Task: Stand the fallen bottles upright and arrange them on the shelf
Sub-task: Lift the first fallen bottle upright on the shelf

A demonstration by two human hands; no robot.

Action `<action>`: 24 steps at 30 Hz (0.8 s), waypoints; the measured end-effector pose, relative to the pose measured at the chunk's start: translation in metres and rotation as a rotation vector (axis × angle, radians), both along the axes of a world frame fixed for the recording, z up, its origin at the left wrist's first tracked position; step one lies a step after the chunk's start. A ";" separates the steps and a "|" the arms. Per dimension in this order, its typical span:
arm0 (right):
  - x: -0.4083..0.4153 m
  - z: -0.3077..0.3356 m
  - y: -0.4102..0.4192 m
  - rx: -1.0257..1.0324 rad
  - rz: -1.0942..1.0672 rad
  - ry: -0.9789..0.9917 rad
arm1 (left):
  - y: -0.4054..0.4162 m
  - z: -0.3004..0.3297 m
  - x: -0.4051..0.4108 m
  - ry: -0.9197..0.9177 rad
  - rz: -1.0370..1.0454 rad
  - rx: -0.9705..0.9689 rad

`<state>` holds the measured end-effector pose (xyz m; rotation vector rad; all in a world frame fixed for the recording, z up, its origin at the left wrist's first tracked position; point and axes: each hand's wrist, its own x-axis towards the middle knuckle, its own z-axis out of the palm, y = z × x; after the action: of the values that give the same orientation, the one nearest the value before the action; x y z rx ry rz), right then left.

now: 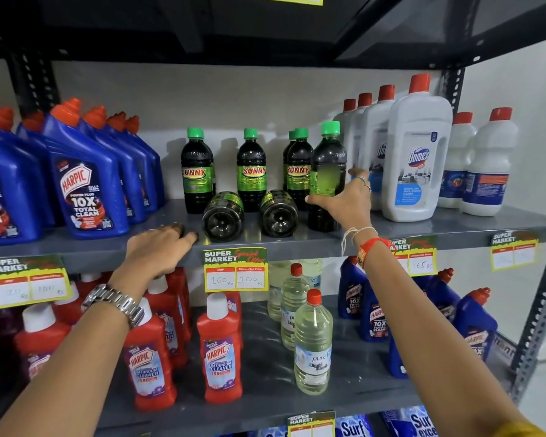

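Note:
Two dark Sunny bottles lie on their sides on the grey shelf (454,228), bases toward me: one (223,216) left of centre, one (278,212) beside it. Behind them several Sunny bottles with green caps stand upright, among them one (196,171) at the left and one (251,168) in the middle. My right hand (347,200) grips an upright Sunny bottle (327,165) around its label, with its base on the shelf near the front. My left hand (161,247) rests palm down on the shelf's front edge, just left of the fallen bottles, holding nothing.
Blue Harpic bottles (82,184) crowd the shelf's left side. White Domex bottles (418,152) stand close to the right of my right hand. Price tags (235,269) hang on the shelf edge. The lower shelf carries red Harpic bottles (221,351) and clear bottles (312,345).

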<state>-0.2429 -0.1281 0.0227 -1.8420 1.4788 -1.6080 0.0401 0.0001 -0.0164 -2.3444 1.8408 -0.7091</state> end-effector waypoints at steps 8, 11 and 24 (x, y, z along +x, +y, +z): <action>-0.026 0.006 -0.004 0.273 0.484 -0.340 | 0.000 -0.001 0.000 -0.005 0.005 -0.008; -0.021 0.003 -0.007 0.215 0.335 -0.148 | 0.000 -0.003 -0.001 0.004 0.006 -0.038; -0.018 0.004 -0.003 0.107 0.198 0.037 | 0.004 0.000 -0.006 0.001 0.005 -0.028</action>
<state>-0.2610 -0.1315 0.0268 -1.9009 1.3232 -1.3830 0.0343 0.0039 -0.0164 -2.3659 1.8365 -0.7388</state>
